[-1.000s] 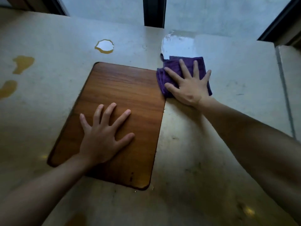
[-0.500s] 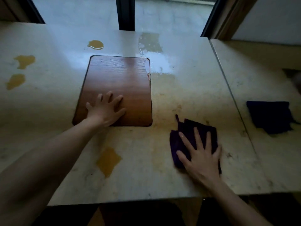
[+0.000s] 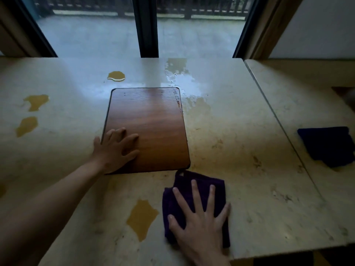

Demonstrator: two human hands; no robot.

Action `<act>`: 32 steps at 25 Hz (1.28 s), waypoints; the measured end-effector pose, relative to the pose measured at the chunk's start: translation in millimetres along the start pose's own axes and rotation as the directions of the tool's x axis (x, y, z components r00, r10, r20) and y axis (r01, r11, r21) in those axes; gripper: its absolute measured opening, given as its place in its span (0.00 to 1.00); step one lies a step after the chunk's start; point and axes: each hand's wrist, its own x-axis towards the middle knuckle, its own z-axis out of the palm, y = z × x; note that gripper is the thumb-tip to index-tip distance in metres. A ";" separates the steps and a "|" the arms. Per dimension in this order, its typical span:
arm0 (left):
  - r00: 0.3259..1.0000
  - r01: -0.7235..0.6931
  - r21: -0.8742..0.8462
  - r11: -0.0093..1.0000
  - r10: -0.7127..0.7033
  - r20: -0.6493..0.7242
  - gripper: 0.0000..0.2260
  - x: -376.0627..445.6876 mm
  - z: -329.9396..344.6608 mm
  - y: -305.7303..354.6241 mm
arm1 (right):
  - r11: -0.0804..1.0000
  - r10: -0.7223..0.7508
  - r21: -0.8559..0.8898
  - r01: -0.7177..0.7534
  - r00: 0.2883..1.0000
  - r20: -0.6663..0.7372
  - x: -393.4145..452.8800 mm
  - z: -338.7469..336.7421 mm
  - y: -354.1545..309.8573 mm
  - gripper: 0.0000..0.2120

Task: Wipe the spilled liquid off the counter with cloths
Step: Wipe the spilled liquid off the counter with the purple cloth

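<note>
Pressing purple cloth (image 3: 194,191) lower centre: right hand (image 3: 201,223), fingers spread flat. Left hand (image 3: 115,148) flat, splayed on wooden board (image 3: 149,121). Amber puddle (image 3: 142,217) just left of cloth.

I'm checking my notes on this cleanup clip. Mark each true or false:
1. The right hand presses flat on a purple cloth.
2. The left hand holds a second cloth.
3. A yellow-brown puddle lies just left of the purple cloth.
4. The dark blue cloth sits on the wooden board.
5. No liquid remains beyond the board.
1. True: the right hand lies flat, fingers spread, on the folded purple cloth.
2. False: the left hand rests on the brown wooden board and holds nothing.
3. True: the yellow-brown puddle lies there.
4. False: the dark blue cloth lies on the adjoining counter slab at right.
5. False: a small round puddle and a wet smear remain there.
</note>
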 end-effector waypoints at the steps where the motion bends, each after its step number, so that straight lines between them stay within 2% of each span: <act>1: 1.000 -0.010 0.006 1.000 0.010 0.000 0.37 3.1 0.3 -6.6 | 1.000 0.001 -0.006 -0.001 1.000 -0.012 17.5 1.2 1.1 0.35; 7: 0.989 -0.106 0.113 0.988 0.117 -0.092 0.34 10.6 12.3 -23.8 | 0.999 -0.033 -0.032 0.030 0.995 -0.091 127.4 -3.5 4.0 0.32; 12: 0.992 -0.111 0.082 0.990 0.115 -0.048 0.32 7.9 8.6 -24.8 | 0.995 -0.103 -0.017 0.102 0.989 -0.109 228.6 -27.6 3.1 0.31; 16: 0.993 -0.114 0.081 0.990 0.117 -0.034 0.33 8.8 5.9 -25.5 | 1.000 0.012 0.020 -0.013 1.000 0.016 386.8 -61.2 39.4 0.31; 20: 0.988 -0.131 0.179 0.975 0.143 -0.055 0.34 15.9 13.9 -30.0 | 0.986 0.160 0.050 -0.161 0.986 0.039 532.4 -87.7 124.0 0.32; 24: 0.974 -0.137 0.221 0.966 0.172 -0.146 0.30 21.5 20.3 -30.0 | 0.940 0.335 0.049 -0.336 0.942 0.033 603.7 -111.5 183.3 0.33; 26: 0.967 -0.151 0.229 0.962 0.191 -0.167 0.31 23.1 22.5 -31.0 | 0.928 0.363 0.065 -0.366 0.930 0.050 617.7 -115.1 176.6 0.33; 28: 0.966 -0.154 0.219 0.964 0.193 -0.171 0.33 19.4 25.0 -34.0 | 0.960 0.260 0.092 -0.265 0.964 0.061 625.6 -109.3 134.5 0.32; 30: 0.968 -0.156 0.171 0.973 0.185 -0.171 0.34 18.6 21.6 -30.8 | 0.996 0.061 0.066 -0.064 0.997 0.049 619.6 -96.2 70.6 0.31; 32: 0.972 -0.150 0.133 0.980 0.171 -0.160 0.35 15.9 16.7 -28.8 | 0.986 -0.159 0.055 0.155 0.985 0.074 593.3 -82.6 3.8 0.30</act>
